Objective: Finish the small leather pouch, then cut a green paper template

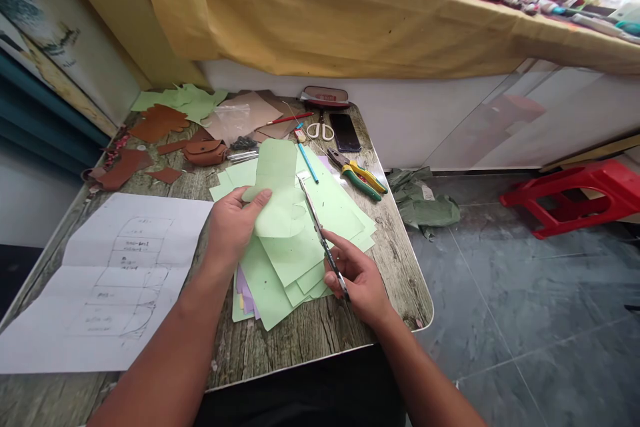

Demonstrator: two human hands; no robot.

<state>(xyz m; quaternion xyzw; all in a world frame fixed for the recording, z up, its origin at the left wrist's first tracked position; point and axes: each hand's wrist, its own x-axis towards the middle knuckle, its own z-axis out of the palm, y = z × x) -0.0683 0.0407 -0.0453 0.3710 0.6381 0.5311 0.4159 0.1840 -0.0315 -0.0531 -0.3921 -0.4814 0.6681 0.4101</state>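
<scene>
My left hand point(233, 220) pinches a light green paper cut-out point(276, 180) between thumb and fingers. This piece has a rounded top, and a small slit or flap shows near its right edge. In my right hand point(357, 273) is a slim pair of scissors point(319, 223), seen nearly edge-on, its tip pointing up and away beside the cut-out. Below both hands lies a loose stack of green paper sheets point(295, 267), with some purple paper peeking out. To the left, a white sheet with a drawn pattern point(135, 273) lies partly under my left forearm.
Pliers point(357, 173), a phone point(345, 132), white-handled scissors point(321, 131) and a blue pen point(308, 162) lie toward the table's far right. Brown leather scraps point(123, 168) and a small leather pouch point(204, 152) sit at the far left. A red stool point(575, 197) stands on the floor.
</scene>
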